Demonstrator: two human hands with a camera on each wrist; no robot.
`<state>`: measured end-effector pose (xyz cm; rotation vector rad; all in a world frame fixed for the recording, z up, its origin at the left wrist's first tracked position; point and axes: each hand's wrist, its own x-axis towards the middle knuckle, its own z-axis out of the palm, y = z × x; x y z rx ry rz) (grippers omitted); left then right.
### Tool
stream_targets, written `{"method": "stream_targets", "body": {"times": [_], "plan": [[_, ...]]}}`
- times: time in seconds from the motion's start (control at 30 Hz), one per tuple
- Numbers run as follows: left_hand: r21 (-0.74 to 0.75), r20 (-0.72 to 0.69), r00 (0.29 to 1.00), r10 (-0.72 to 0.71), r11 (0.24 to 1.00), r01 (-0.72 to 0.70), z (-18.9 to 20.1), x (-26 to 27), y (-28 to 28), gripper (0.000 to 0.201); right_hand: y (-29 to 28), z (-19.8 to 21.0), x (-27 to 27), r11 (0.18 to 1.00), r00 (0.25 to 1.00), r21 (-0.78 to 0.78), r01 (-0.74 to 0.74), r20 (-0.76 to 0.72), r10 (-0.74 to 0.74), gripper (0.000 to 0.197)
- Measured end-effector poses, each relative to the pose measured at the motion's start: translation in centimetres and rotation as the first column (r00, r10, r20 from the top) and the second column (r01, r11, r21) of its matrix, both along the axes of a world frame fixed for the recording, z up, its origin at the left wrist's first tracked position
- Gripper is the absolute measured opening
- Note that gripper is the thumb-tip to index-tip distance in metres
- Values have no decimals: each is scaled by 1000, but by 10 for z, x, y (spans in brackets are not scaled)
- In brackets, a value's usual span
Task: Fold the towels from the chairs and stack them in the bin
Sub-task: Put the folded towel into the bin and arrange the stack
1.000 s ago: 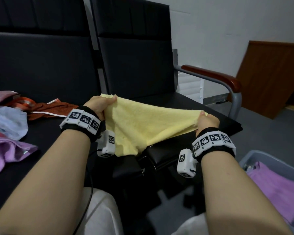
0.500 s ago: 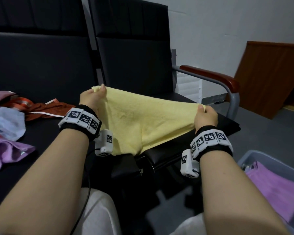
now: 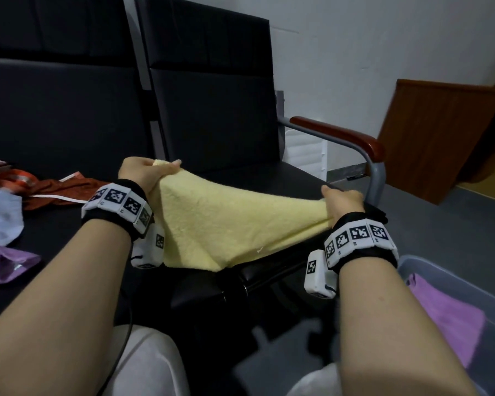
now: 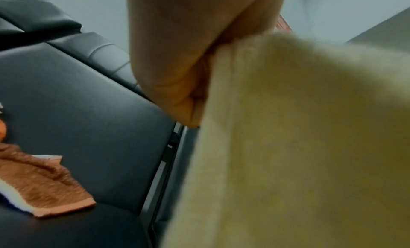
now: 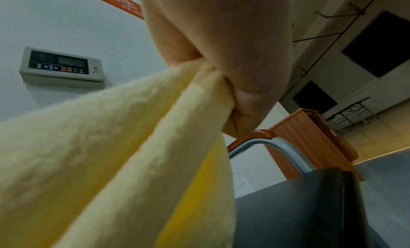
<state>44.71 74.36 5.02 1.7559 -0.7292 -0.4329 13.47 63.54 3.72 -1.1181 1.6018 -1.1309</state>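
My left hand and right hand each pinch a corner of the soft, light yellow terry towel, stretched above the black padded chair seat; corners look the surest hold.

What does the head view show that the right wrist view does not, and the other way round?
Only the head view shows the left hand, the bin with a purple towel inside, and the brown towel on the left seat. Only the right wrist view shows a wall control panel and the yellow towel's two layers pinched together. Both show the right hand gripping the yellow towel and the chair armrest.
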Motion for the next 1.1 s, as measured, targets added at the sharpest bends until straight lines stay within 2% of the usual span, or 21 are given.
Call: {"method": "stream_targets", "body": {"times": [0.07,0.1,0.13,0.17,0.27,0.33,0.4,0.47,0.53,0.6,0.67,0.8,0.9,1.0,1.1], "plan": [[34,87,993,78,996,-81,-1,2,-1,40,8,3,-2,992,987,58,-110,122,102,96],[35,134,986,100,994,-106,-1,3,0,41,10,4,-2,982,977,67,-179,129,170,102],[21,166,979,116,992,-121,-1,4,1,40,11,4,-4,967,965,61,-248,102,241,97],[2,169,978,120,993,-122,-1,6,2,38,10,4,-4,950,950,36,-310,63,307,84],[-109,19,1000,9,994,-6,1,9,10,27,17,12,-8,908,908,0,-420,-10,420,43],[-163,-74,992,-99,983,86,6,7,18,26,18,14,-13,882,879,-13,-471,-92,468,36],[-154,-77,989,-123,982,110,10,11,22,31,19,15,-16,870,848,6,-493,-222,482,33],[-131,-64,985,-158,980,148,16,13,26,35,21,16,-16,877,819,30,-480,-344,459,31],[-89,-45,970,-240,968,235,23,13,31,35,20,15,-14,914,820,5,-405,-440,365,24],[-9,17,947,-320,947,320,30,11,33,32,20,15,-14,949,859,-64,-309,-448,249,18],[48,129,933,-336,942,333,33,12,36,26,21,16,-13,959,896,-134,-250,-409,176,17],[-42,325,927,-189,976,214,40,19,36,12,25,27,-16,944,954,-300,-136,-298,43,15],[-192,405,913,-45,972,133,55,18,35,19,29,36,-12,913,972,-404,-54,-232,-45,17],[-289,445,891,93,956,45,78,12,37,22,36,49,0,894,967,-443,-63,-250,-56,19],[-373,416,893,171,928,-4,102,11,37,21,44,71,8,869,961,-492,-53,-263,-91,19]]}}
